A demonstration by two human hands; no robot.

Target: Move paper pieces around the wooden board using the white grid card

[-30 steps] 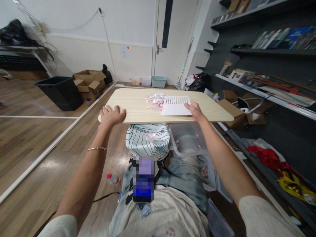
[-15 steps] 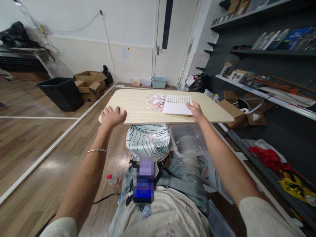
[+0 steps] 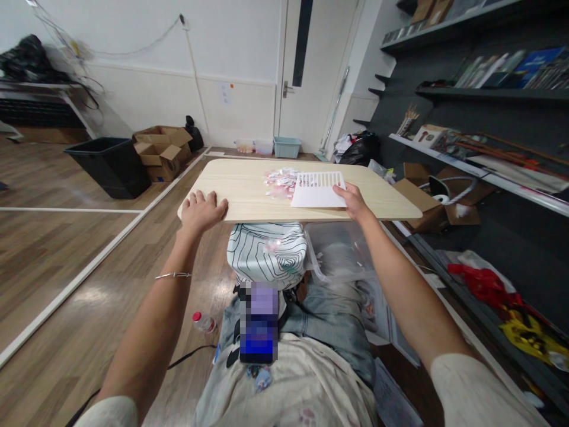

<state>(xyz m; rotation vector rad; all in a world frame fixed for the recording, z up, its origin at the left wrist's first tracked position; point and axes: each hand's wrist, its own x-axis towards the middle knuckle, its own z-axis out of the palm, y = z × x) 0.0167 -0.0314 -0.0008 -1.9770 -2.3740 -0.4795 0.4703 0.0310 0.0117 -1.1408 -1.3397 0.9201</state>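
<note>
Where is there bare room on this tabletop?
Bare wood lies between the left hand at the near-left corner and the pile of pink and white paper scraps, and at the right end of the pale wooden tabletop, beyond the right hand. Crowded mid-table: scraps against the white slotted plastic board it holds.

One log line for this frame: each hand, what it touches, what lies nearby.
left hand: flat on tabletop near edge | right hand: on near corner of white slotted sheet | paper scraps: piled at sheet's left edge
</note>
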